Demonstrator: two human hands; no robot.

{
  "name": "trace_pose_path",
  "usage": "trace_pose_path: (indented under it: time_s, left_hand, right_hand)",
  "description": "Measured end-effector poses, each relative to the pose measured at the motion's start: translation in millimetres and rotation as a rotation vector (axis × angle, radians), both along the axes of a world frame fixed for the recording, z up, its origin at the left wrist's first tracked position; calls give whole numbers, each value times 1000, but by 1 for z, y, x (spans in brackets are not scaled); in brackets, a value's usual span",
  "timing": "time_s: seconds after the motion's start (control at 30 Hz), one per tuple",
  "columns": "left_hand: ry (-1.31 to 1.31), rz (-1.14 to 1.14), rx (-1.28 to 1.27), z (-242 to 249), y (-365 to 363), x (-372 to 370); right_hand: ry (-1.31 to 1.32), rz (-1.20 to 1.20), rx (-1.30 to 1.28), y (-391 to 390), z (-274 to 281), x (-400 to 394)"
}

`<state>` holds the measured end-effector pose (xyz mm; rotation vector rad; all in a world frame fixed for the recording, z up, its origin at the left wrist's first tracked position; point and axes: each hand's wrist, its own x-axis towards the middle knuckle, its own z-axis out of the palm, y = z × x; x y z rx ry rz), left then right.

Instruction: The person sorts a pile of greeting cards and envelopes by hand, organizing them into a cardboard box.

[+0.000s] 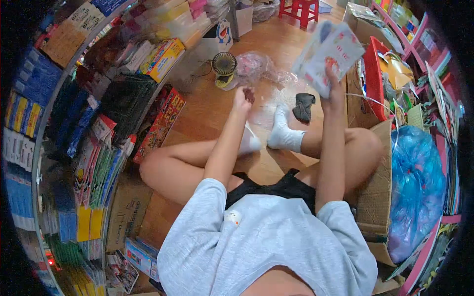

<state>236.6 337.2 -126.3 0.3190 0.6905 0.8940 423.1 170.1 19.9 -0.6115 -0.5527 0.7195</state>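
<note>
My right hand (pixel 334 90) is raised and closed on the lower edge of a few flat white cards (pixel 335 56) printed with red pictures and the number "20 10". They are fanned slightly and blurred by motion. My left hand (pixel 243 98) is in the air above my feet, its fingers curled in, and nothing shows in it. Beyond it are a small round fan (pixel 224 64) and a crumpled clear plastic bag (pixel 254 66) on the floor. A dark grey cloth item (pixel 303 107) lies beside my white-socked foot, below the cards.
Curved shelves of notebooks and boxes (pixel 101 163) line the left side. At right stand a red basket (pixel 376 81) of papers, an open cardboard box (pixel 374 197) and a blue plastic bag (pixel 414 192). A red stool (pixel 299 11) is at the back.
</note>
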Motion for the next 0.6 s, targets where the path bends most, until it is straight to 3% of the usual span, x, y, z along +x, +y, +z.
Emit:
trace_pose_path:
  time_s: [0.03,0.1,0.17,0.23,0.3,0.37,0.4,0.47,0.53,0.6]
  left_hand:
    - [100,27,6,-9,1,-1]
    - [308,132,-62,-29,15,1]
    - [217,31,70,-70,52,-14]
    - [118,196,-110,-83,92,-30]
    - [304,199,20,-76,121,-57]
    - [619,200,13,-87,163,-73]
    - [630,198,-12,-94,174,-77]
    - [772,46,112,-95,197,-74]
    - [738,-285,61,-121,241,-65]
    - [589,-494,199,-152,267,-68]
  right_hand:
    - [75,-19,99,16,0,2]
    - [177,-7,55,44,-6,9]
    - [321,0,10,80,-29,23]
    - [385,0,-88,106,-66,39]
    - [379,-86,-184,130,-89,49]
    - [371,-42,-213,157,-126,82]
    - [357,-3,-215,171,-146,101]
    - [379,-59,-245,211,-178,134]
    - [171,-214,-289,264,-200,180]
    - [170,-256,-232,321,-211,211]
